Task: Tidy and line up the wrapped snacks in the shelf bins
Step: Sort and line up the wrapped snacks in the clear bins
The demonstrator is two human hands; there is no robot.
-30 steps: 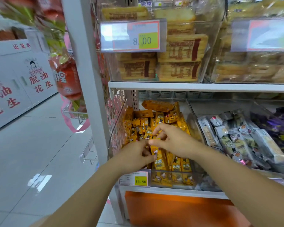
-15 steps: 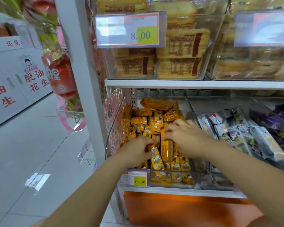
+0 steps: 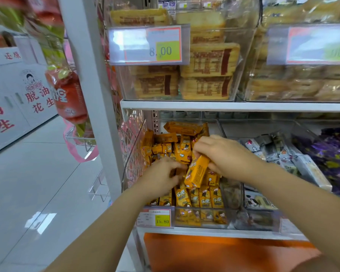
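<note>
A clear shelf bin (image 3: 202,220) on the lower shelf holds several orange wrapped snacks (image 3: 194,199), lined up at the front and jumbled at the back. My right hand (image 3: 226,156) grips one orange snack bar (image 3: 197,172) by its upper end and holds it tilted above the front row. Left of that bar, my left hand (image 3: 161,174) reaches into the same bin with its fingers curled among the loose orange packs. What those fingers hold is hidden.
To the right stand a bin of grey-white wrapped snacks (image 3: 279,160) and one of purple packs (image 3: 330,154). Bins of tan cakes (image 3: 208,73) fill the shelf above. A white upright post (image 3: 94,95) and hanging red bags (image 3: 69,95) are on the left, beside an open aisle floor.
My right hand has lifted one orange bar out of the pile and tilted it. My left hand has stayed in the left of the bin. The view has moved closer.
</note>
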